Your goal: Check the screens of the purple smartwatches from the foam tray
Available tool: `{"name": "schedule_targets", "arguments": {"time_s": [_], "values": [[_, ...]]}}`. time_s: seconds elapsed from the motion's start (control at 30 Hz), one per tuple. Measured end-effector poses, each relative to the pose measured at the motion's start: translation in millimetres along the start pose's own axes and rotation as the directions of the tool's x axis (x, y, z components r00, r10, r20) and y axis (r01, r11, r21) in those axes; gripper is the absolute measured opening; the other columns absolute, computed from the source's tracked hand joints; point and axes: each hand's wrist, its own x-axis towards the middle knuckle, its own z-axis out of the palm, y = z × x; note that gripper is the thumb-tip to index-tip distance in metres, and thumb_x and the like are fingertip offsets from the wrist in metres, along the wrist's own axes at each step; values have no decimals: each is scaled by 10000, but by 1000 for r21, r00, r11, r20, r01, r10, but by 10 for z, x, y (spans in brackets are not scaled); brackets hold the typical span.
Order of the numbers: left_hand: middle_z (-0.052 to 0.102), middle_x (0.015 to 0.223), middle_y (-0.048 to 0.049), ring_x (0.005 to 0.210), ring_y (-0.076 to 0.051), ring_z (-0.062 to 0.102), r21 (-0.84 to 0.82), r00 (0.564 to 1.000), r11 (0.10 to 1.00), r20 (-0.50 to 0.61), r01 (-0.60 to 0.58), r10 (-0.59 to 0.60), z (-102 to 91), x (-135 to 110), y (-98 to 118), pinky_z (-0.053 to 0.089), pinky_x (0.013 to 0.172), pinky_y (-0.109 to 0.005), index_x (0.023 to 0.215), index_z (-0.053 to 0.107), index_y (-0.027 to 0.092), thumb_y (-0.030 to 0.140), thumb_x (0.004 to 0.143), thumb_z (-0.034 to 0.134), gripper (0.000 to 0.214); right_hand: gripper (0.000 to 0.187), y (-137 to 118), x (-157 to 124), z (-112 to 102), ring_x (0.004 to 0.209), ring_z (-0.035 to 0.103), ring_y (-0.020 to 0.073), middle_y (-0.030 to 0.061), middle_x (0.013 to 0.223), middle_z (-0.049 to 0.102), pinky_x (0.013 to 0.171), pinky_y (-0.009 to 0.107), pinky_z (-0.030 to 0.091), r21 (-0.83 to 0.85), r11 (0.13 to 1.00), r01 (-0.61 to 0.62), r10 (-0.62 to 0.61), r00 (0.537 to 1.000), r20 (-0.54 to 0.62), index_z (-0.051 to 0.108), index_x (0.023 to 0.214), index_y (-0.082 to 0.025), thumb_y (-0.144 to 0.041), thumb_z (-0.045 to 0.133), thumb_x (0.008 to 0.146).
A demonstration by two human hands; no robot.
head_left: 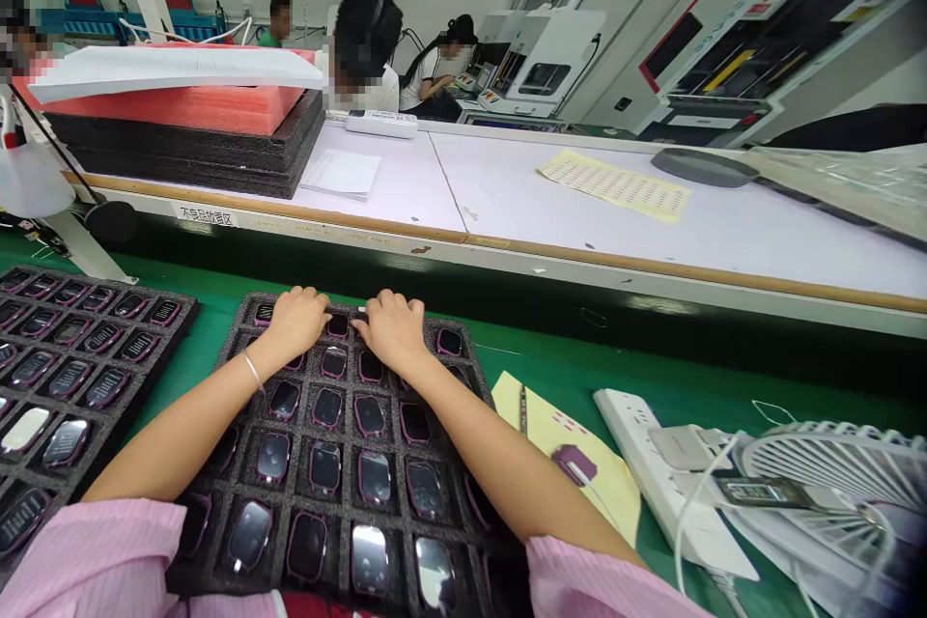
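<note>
Matt black foam tray (238, 328) holds glossy, glass-faced watch bodies (324, 465) with purple plastic rims. Right of the tray lie a yellow paper sheet (550, 435) and smooth white plastic power strip (637, 435) on matt green worktop (550, 367).

Second foam tray (79, 357) crowding the left, yellow paper (550, 425) and power strip (652, 444) blocking the right, raised shelf edge (507, 256) walling the far side, green table (210, 357) showing a narrow gap between trays.

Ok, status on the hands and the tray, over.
Left hand and right hand both palm-down on tray far row. Watches fill its slots. Nothing blocking.
</note>
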Motion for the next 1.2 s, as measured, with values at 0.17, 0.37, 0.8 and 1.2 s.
{"name": "schedule_targets", "arguments": {"time_s": [0.17, 0.37, 0.8, 1.2], "values": [[641, 1138, -239, 1115, -393, 585, -70, 996, 994, 39, 80, -78, 175, 134, 200, 458, 908, -443, 951, 752, 87, 321, 869, 683, 258, 345, 136, -88, 67, 1096, 527, 386, 233, 1157, 598, 905, 501, 356, -39, 998, -39, 41, 999, 32, 692, 1114, -77, -383, 573, 1008], [662, 1051, -180, 1090, -358, 608, -280, 992, 952, 8, 123, -125, 181, 98, 179, 454, 930, -443, 934, 680, 134, 289, 825, 720, 194, 240, 191, -110, 95, 1097, 505, 391, 203, 1114, 588, 893, 501, 350, 106, 993, -57, 58, 998, -9, 665, 944, -122, -361, 665, 928], [630, 785, -27, 615, -147, 607, -762, 994, 639, 83, 109, -71, -52, -542, 5, 481, 566, -270, 1133, 567, 145, 438, 916, 464, 379, 433, 20, -739, 2, 498, 534, 100, 47, 878, 719, 479, 215, 364, 942, -189, -278, -114, 959, 260, 506, 1048, -204, -451, 772, 812], [462, 545, 74, 503, -174, 454, -419, 955, 862, 52, 286, -291, -128, -636, -664, 328, 574, -290, 1013, 571, 210, 279, 772, 595, 252, 410, -104, -952, 85, 755, 746, 214, 128, 1084, 741, 720, 354, 578, 665, -463, -587, -408, 807, 428, 606, 1264, -148, -324, 706, 908]]}}
